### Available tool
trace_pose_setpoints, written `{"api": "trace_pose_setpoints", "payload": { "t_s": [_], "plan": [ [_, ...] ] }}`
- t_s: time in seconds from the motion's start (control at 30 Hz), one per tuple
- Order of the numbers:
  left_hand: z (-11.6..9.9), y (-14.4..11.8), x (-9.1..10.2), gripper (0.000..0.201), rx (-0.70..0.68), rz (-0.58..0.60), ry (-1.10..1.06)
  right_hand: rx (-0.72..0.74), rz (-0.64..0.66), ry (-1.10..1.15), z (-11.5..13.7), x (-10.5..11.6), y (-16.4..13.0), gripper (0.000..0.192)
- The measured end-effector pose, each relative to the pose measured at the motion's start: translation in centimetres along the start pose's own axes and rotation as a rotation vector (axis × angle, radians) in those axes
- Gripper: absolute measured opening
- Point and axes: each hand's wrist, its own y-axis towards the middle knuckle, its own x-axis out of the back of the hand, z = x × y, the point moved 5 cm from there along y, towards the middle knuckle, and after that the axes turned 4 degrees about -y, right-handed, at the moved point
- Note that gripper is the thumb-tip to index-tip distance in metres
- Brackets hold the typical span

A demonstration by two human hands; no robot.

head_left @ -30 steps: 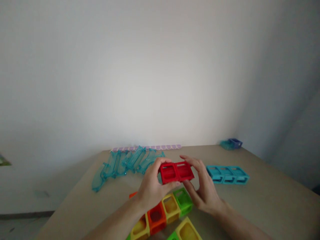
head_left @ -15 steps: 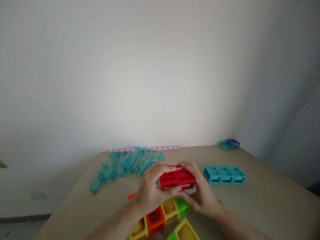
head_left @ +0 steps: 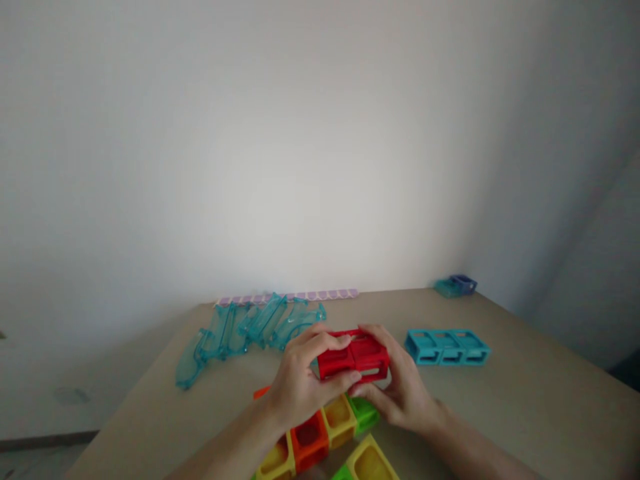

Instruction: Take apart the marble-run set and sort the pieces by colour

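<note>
Two red open-sided cube blocks [head_left: 353, 357], set side by side, are held above the table between both hands. My left hand [head_left: 305, 373] grips the left block, with its thumb along the lower front edge and its fingers over the top. My right hand [head_left: 400, 387] closes round the right block from the other side, thumb below. Underneath, partly covered by my left hand and arm, is a row of yellow, orange and green blocks [head_left: 310, 437]. Another yellow block [head_left: 371, 461], joined to a green one, shows at the bottom edge.
Translucent teal track pieces [head_left: 260, 327] lie at the back left, before a purple patterned strip [head_left: 320, 295] along the wall. Three joined teal blocks [head_left: 447, 347] rest to the right. A dark blue block [head_left: 463, 285] and a teal piece [head_left: 447, 288] sit in the far right corner.
Both hands keep their hold on the red blocks, which look tilted very slightly. The whole view has shifted a little; the things on the table have not moved.
</note>
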Motion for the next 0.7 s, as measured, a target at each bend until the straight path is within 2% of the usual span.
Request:
{"api": "trace_pose_setpoints", "payload": {
  "t_s": [0.13,0.2,0.27,0.3,0.37,0.43,0.5,0.53,0.6,0.7],
  "plan": [
    [0.0,0.3,0.2,0.020,0.110,-0.015,-0.056,-0.030,-0.004,-0.068,0.0,-0.5,-0.1,0.076],
    [0.4,0.4,0.4,0.021,0.225,-0.042,-0.118,-0.066,-0.028,-0.127,0.1,-0.5,0.0,0.082],
    [1.3,0.4,0.7,0.023,0.352,-0.116,-0.202,-0.101,-0.089,-0.167,0.6,0.1,0.2,0.085],
    [1.7,0.3,0.9,0.023,0.400,-0.163,-0.238,-0.101,-0.122,-0.178,1.1,0.4,0.4,0.081],
    [2.6,0.2,1.1,0.024,0.459,-0.227,-0.263,-0.019,-0.122,-0.160,2.8,0.8,0.9,0.061],
    [3.1,0.1,1.0,0.024,0.483,-0.226,-0.238,0.161,0.021,-0.083,5.5,0.3,1.3,0.036],
    [3.3,0.0,0.7,0.025,0.494,-0.182,-0.211,0.327,0.262,0.023,8.2,-1.1,1.2,0.023],
    [3.2,-0.1,0.5,0.026,0.493,-0.152,-0.201,0.361,0.373,0.056,9.2,-1.9,0.9,0.019],
    [2.9,-0.3,0.1,0.026,0.485,-0.102,-0.172,0.322,0.535,0.088,10.1,-3.8,0.2,0.020],
    [2.4,-0.4,-0.2,0.025,0.464,-0.059,-0.112,0.337,0.627,0.025,10.1,-6.0,-1.2,0.023]
  ]
}}
